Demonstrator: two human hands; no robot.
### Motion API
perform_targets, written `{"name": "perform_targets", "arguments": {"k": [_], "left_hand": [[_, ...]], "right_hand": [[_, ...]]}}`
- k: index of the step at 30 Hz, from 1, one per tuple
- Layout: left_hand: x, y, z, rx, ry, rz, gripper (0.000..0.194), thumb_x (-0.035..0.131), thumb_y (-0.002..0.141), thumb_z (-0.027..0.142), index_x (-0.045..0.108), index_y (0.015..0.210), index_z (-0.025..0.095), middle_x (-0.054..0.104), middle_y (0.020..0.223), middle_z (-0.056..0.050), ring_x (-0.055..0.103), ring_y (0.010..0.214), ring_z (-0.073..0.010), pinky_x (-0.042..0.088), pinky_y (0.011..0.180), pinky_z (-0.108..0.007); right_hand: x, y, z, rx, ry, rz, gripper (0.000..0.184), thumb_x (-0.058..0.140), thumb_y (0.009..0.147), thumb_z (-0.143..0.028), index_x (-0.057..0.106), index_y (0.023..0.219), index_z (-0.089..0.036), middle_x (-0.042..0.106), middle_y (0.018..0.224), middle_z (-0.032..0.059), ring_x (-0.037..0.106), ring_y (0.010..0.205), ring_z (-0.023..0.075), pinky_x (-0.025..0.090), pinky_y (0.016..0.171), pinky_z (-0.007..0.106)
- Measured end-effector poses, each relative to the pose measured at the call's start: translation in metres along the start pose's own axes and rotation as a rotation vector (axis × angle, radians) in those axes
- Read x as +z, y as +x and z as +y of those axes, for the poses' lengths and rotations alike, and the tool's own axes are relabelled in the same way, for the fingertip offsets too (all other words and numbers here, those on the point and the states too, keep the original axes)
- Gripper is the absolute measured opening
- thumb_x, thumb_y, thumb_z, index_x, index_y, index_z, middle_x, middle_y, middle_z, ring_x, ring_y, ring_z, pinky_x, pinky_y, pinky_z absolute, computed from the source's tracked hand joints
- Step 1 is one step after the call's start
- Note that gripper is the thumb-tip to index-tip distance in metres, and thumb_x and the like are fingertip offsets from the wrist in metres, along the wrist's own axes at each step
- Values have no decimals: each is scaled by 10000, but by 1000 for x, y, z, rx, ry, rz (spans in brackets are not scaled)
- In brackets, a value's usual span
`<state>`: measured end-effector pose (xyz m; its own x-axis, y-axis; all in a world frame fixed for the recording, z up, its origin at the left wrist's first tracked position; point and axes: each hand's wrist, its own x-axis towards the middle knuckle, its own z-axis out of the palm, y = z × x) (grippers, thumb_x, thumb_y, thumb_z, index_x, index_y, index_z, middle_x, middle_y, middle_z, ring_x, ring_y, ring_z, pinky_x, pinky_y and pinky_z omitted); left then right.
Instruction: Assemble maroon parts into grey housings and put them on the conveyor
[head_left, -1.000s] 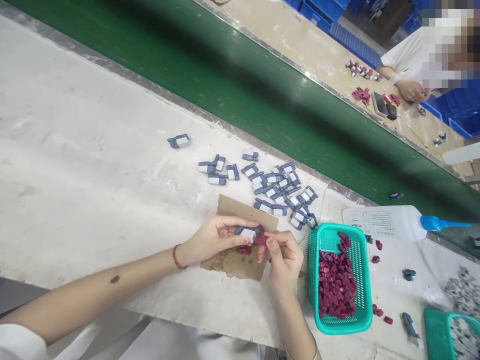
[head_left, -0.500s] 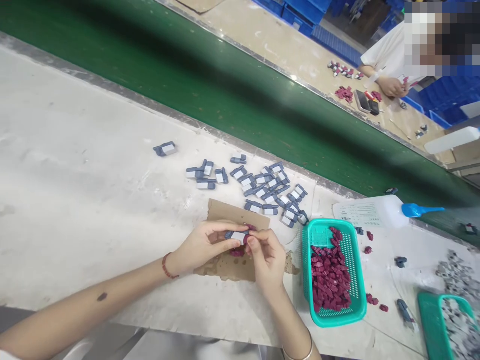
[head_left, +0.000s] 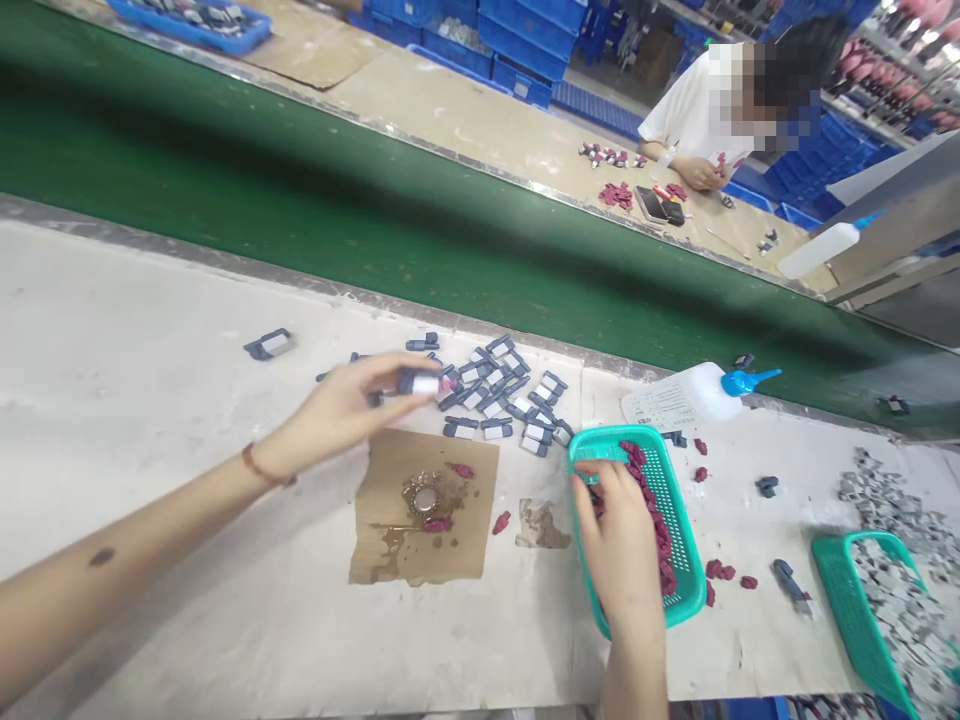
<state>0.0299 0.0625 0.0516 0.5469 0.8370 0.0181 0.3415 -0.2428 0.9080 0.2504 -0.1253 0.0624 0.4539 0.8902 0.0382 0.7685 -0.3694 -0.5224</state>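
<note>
My left hand [head_left: 345, 410] reaches out over the table and pinches a small grey-blue part with a white face [head_left: 421, 383], holding it just left of a pile of the same grey-blue parts [head_left: 510, 395]. My right hand [head_left: 619, 535] lies inside a teal basket [head_left: 585, 450] full of small dark-red pieces [head_left: 660, 520]; its fingers curl down into them and what they grip is hidden. Between the hands a stained piece of brown cardboard [head_left: 390, 545] lies flat, with a glue puddle and a few red pieces on it.
A white squeeze bottle with a blue nozzle [head_left: 697, 392] lies behind the basket. A second teal basket of grey parts [head_left: 885, 610] stands at the right. A green conveyor belt [head_left: 375, 220] runs behind the table. Across it a person in white [head_left: 697, 115] works.
The hands have separated. My left hand carried the grey-blue part up and away from the cardboard toward the pile. My right hand moved right into the basket of red pieces. The view tilted up.
</note>
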Motion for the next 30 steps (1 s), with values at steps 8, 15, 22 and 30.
{"name": "perform_targets", "arguments": {"k": [8,15,22,30], "left_hand": [[-35,126,-64,0,372,239,403,539,781,247,558,1165,127,668,1120,-137,637,884,-235,512,860,-373],[-40,117,-68,195,519,181,403,479,823,302,569,1171,121,575,1246,-175,472,1219,-329,333,1062,-495],[-22,82,-63,338,620,-256,398,406,879,408,614,1125,174,587,1156,-146,545,1077,-308,427,961,-428],[-18,63,-49,252,449,-29,282,467,841,413,526,996,186,582,1063,-115,605,898,-265,487,855,-401]], "right_hand": [[5,6,54,21,-368,-40,151,503,797,-109,622,798,-202,648,835,102,596,818,277,434,716,356],[-2,10,55,59,-198,-32,138,485,836,-200,593,752,-217,657,803,85,611,785,264,452,693,360],[-10,10,36,130,462,54,213,578,839,-395,661,856,-200,706,808,69,650,712,222,524,650,327],[-13,5,21,57,671,-28,215,615,840,-364,753,922,-221,671,782,40,633,632,170,547,623,315]]}}
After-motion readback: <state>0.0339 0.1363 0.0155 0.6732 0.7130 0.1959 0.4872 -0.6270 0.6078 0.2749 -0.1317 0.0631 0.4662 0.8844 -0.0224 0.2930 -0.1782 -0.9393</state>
